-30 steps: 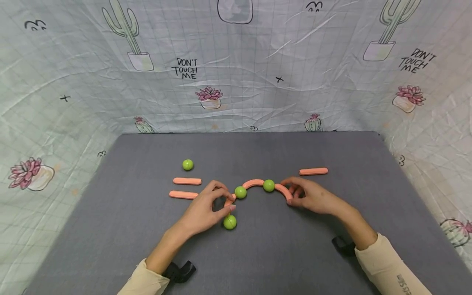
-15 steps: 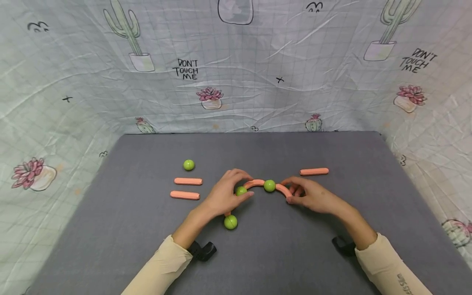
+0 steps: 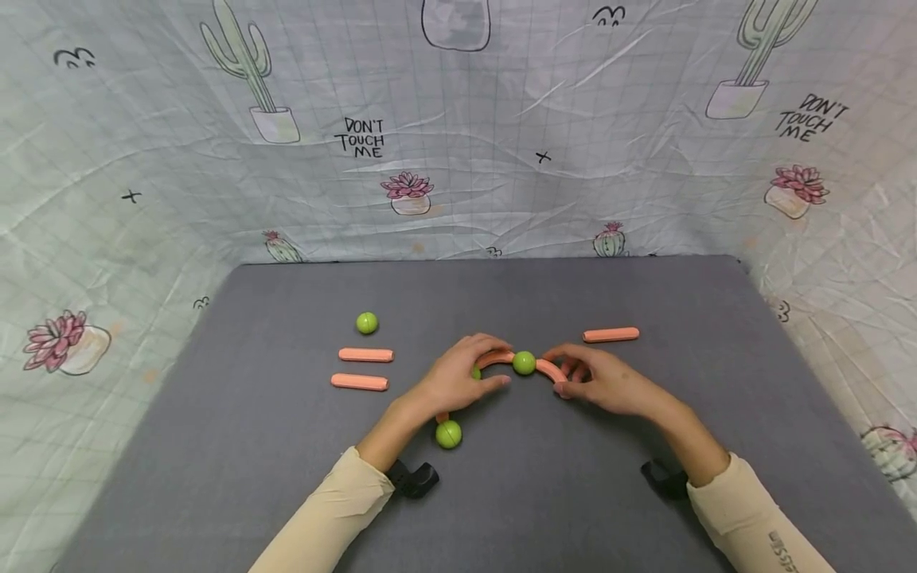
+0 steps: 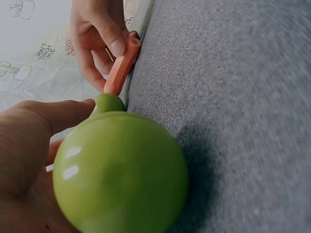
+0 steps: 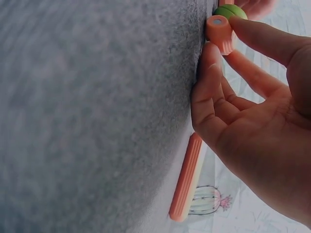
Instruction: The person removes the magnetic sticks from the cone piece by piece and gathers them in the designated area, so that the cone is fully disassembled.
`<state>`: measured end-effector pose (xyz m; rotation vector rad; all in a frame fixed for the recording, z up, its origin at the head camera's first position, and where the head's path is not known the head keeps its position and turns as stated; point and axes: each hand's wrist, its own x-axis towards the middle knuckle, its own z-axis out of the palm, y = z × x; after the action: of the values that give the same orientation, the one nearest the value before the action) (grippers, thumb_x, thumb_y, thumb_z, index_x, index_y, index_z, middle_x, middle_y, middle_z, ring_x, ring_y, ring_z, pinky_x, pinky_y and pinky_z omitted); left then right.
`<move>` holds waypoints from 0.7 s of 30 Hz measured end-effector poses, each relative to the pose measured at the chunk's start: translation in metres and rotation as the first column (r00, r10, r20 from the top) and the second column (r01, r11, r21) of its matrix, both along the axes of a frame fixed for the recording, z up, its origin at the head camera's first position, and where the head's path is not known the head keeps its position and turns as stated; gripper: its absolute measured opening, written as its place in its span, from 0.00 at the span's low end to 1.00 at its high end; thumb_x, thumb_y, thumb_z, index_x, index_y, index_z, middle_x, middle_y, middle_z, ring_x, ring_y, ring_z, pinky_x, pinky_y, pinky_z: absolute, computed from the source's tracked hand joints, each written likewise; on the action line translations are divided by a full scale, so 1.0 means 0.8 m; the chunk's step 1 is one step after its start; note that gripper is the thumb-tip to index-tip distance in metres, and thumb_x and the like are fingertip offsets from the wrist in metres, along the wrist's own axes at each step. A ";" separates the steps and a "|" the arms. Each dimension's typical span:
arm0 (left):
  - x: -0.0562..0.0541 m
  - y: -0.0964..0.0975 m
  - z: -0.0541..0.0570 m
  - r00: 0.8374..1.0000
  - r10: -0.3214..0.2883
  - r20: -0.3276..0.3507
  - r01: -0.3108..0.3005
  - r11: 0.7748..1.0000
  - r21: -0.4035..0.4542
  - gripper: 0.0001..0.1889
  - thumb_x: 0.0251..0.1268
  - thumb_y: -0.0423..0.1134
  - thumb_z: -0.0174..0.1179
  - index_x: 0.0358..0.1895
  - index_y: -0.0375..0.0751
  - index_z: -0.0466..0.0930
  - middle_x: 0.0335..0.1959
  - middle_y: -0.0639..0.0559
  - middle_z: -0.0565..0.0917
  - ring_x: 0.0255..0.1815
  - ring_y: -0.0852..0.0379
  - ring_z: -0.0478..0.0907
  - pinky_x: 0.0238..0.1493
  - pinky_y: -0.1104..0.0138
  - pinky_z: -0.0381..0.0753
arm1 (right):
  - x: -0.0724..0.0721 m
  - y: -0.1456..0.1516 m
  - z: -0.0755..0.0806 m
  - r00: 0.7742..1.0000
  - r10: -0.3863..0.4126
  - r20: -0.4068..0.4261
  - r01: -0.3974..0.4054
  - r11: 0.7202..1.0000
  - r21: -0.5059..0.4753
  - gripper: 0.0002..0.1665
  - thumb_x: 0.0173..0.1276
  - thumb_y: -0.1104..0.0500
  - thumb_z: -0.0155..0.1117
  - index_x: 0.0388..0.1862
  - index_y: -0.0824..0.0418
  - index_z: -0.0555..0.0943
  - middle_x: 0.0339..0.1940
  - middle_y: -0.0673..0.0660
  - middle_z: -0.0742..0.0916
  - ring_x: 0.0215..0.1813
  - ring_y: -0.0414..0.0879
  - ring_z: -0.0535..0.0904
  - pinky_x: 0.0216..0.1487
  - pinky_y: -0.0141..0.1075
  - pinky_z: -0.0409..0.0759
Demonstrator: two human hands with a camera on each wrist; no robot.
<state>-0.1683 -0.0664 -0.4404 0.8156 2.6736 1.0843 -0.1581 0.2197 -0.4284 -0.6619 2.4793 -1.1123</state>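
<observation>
Curved orange toy building rods and green balls form an arch on the grey tabletop. My right hand (image 3: pixel 605 380) pinches the right curved rod (image 3: pixel 550 370) between thumb and fingers; a silvery disc shows in its end in the right wrist view. That rod meets a green ball (image 3: pixel 524 363) at the arch's top. My left hand (image 3: pixel 466 374) arches over the middle curved rod (image 3: pixel 496 359) and the left ball (image 3: pixel 476 372), thumb and fingers spread apart. It covers most of the left curved rod (image 3: pixel 442 416), which ends at a lower green ball (image 3: pixel 449 434).
Two straight orange rods, an upper rod (image 3: pixel 366 355) and a lower rod (image 3: pixel 360 382), lie left of the arch. Behind them sits a loose green ball (image 3: pixel 367 322). Another straight rod (image 3: pixel 611 335) lies beyond my right hand. A printed cloth (image 3: pixel 458 215) hangs behind the table.
My left hand has let go of the left curved rod and moved right, over the left ball to the middle curved rod. The right hand has stayed on its rod.
</observation>
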 end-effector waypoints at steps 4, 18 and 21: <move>-0.002 0.002 -0.004 1.000 -0.018 0.009 0.018 1.000 0.008 0.26 0.71 0.46 0.69 0.70 0.50 0.78 0.69 0.52 0.80 0.72 0.48 0.74 0.74 0.50 0.72 | 0.000 -0.003 0.000 1.000 0.004 -0.003 -0.004 1.000 0.007 0.25 0.72 0.60 0.70 0.67 0.58 0.79 0.43 0.56 0.85 0.37 0.42 0.81 0.38 0.34 0.80; -0.005 0.014 -0.013 0.998 -0.004 -0.060 0.001 0.999 -0.046 0.23 0.67 0.48 0.72 0.65 0.56 0.83 0.57 0.56 0.84 0.61 0.53 0.77 0.65 0.51 0.75 | -0.001 -0.011 -0.003 1.000 -0.021 0.006 0.021 1.000 0.013 0.19 0.72 0.62 0.70 0.59 0.66 0.82 0.37 0.53 0.88 0.36 0.41 0.83 0.38 0.32 0.80; -0.006 0.016 -0.015 0.998 0.011 -0.065 -0.014 0.999 -0.035 0.23 0.66 0.49 0.73 0.63 0.57 0.84 0.55 0.56 0.84 0.60 0.54 0.77 0.63 0.52 0.75 | -0.003 -0.012 -0.004 1.000 -0.016 0.013 0.016 1.000 -0.003 0.15 0.72 0.62 0.69 0.55 0.65 0.84 0.37 0.53 0.90 0.37 0.41 0.84 0.39 0.31 0.80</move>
<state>-0.1730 -0.0536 -0.4526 0.8426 2.7465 1.0268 -0.1601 0.2104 -0.4314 -0.6346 2.4763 -1.1231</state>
